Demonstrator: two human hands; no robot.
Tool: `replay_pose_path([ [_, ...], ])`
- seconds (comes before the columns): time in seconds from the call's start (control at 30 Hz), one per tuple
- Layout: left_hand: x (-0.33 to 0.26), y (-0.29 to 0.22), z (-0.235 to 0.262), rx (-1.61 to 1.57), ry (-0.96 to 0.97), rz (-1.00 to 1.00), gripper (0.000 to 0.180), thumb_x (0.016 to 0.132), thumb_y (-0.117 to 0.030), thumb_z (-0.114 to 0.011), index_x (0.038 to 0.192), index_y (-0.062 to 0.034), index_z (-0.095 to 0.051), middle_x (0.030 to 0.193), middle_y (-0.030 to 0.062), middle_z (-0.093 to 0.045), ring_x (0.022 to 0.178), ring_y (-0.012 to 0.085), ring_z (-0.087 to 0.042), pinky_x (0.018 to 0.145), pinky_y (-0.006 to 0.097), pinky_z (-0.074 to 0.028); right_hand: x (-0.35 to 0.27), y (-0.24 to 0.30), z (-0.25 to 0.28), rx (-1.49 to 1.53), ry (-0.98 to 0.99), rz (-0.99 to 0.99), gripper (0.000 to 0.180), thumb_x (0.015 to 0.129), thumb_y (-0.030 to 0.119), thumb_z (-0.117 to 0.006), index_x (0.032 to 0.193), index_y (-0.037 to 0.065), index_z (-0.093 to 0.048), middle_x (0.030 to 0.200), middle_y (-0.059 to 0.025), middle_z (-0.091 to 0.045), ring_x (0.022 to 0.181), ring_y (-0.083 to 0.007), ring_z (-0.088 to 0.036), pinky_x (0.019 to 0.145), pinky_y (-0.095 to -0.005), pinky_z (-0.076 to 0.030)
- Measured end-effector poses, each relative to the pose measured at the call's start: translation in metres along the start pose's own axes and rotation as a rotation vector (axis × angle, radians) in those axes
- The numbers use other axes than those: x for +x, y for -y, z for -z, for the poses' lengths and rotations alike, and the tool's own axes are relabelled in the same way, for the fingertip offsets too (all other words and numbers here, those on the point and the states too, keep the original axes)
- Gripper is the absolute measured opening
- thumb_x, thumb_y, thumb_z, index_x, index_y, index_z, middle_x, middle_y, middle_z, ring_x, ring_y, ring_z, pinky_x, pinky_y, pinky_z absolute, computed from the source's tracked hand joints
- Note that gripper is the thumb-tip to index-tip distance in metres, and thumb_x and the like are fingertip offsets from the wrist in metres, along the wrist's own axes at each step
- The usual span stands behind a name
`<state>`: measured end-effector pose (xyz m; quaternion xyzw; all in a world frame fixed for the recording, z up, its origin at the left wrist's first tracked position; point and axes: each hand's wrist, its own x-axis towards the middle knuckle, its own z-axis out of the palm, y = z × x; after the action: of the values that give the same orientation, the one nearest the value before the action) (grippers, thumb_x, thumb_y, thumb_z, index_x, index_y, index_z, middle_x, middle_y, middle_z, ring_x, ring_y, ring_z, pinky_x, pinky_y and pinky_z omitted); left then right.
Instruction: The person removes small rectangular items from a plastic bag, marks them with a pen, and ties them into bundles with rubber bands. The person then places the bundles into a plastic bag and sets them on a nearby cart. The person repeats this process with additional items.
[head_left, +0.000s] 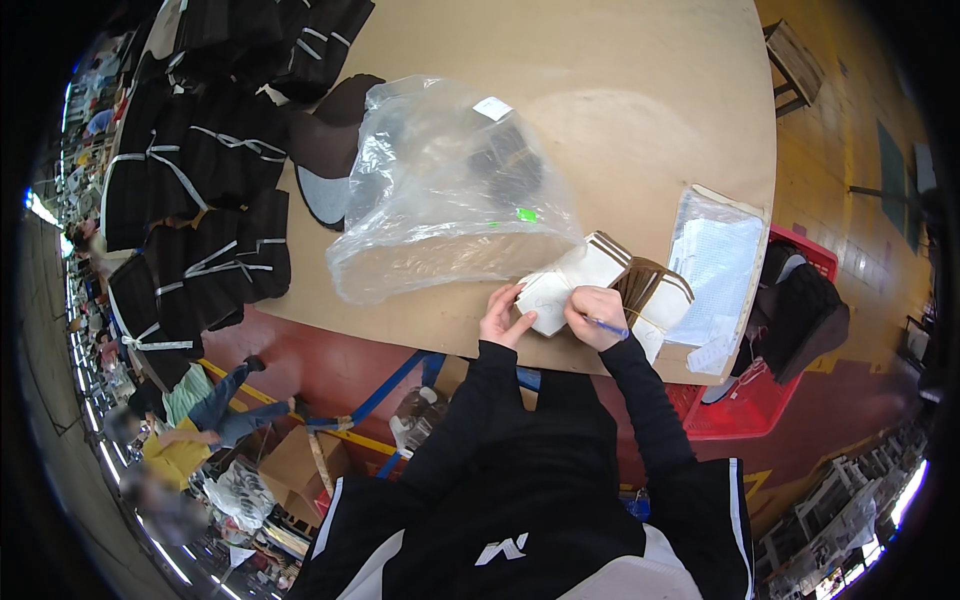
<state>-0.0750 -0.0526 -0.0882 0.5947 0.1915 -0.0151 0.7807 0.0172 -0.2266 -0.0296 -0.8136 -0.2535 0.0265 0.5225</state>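
Observation:
My left hand (505, 315) is closed on the left edge of a stack of white cut pieces (547, 297) near the table's front edge. A blue pen (608, 327) is gripped in my right hand (594, 308), which rests over the same stack; its tip is hidden by the fingers. Just beyond and to the right lie more bundles of white pieces with brown edges (656, 300), some standing fanned on their sides. A large clear plastic bag (430, 190) with dark contents spreads across the table ahead of my hands.
Black fabric bundles tied with white strips (195, 150) crowd the table's left side. A dark brown piece with a grey panel (325, 150) lies by the bag. Printed sheets (712, 262) lie at the right edge. Beyond stands a red crate (745, 415) holding dark items. People are at lower left.

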Motion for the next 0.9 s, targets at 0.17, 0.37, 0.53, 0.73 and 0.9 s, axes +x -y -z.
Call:
replay_pose_path([
  [0.17, 0.000, 0.002, 0.000, -0.021, -0.026, 0.024, 0.052, 0.074, 0.005, -0.071, 0.123, 0.0015, -0.054, 0.128, 0.0090, -0.041, 0.122, 0.0205, -0.043, 0.105, 0.034, -0.032, 0.007, 0.005, -0.006, 0.113, -0.129, -0.206, 0.029, 0.077, 0.002, -0.067, 0.060, 0.003, -0.044, 0.057, -0.0092, -0.045, 0.050, -0.0254, -0.048, 0.047, -0.0332, -0.039],
  [0.37, 0.000, -0.001, 0.000, -0.035, -0.015, 0.033, 0.052, 0.075, 0.004, -0.071, 0.124, 0.0030, -0.052, 0.129, 0.0097, -0.042, 0.122, 0.0213, -0.043, 0.105, 0.035, -0.033, 0.007, 0.003, -0.011, 0.063, -0.138, -0.040, 0.027, 0.075, -0.003, -0.066, 0.063, 0.002, -0.043, 0.058, -0.0097, -0.044, 0.051, -0.0265, -0.049, 0.047, -0.0354, -0.039],
  [0.53, -0.001, -0.001, -0.001, 0.141, -0.039, -0.031, 0.049, 0.076, 0.002, -0.070, 0.123, 0.0004, -0.053, 0.128, 0.0111, -0.044, 0.121, 0.0228, -0.045, 0.102, 0.035, -0.036, -0.007, 0.003, -0.002, -0.041, -0.172, -0.044, 0.028, 0.073, -0.005, -0.065, 0.060, 0.002, -0.042, 0.057, -0.0107, -0.044, 0.051, -0.0282, -0.048, 0.048, -0.0356, -0.039],
  [0.73, -0.035, -0.051, -0.063, 0.778, 0.064, -0.432, 0.048, 0.077, -0.005, -0.068, 0.122, -0.0005, -0.052, 0.127, 0.0181, -0.046, 0.120, 0.0331, -0.045, 0.102, 0.039, -0.036, -0.047, 0.006, 0.033, 0.451, -0.727, -0.399, 0.026, 0.084, -0.003, -0.058, 0.062, 0.005, -0.046, 0.065, -0.0049, -0.054, 0.054, -0.0097, -0.046, 0.048, -0.0237, -0.037],
  [0.9, -0.055, -0.031, -0.154, 1.015, 0.330, -0.197, 0.091, 0.070, -0.030, -0.076, 0.143, -0.0084, -0.027, 0.141, 0.0229, -0.030, 0.121, 0.0416, -0.042, 0.102, 0.044, -0.036, -0.077, -0.009, 0.099, 0.499, -1.250, -0.528, 0.034, 0.088, 0.002, -0.054, 0.062, 0.011, -0.034, 0.058, 0.0000, -0.040, 0.051, -0.0071, -0.035, 0.049, -0.0222, -0.032],
])
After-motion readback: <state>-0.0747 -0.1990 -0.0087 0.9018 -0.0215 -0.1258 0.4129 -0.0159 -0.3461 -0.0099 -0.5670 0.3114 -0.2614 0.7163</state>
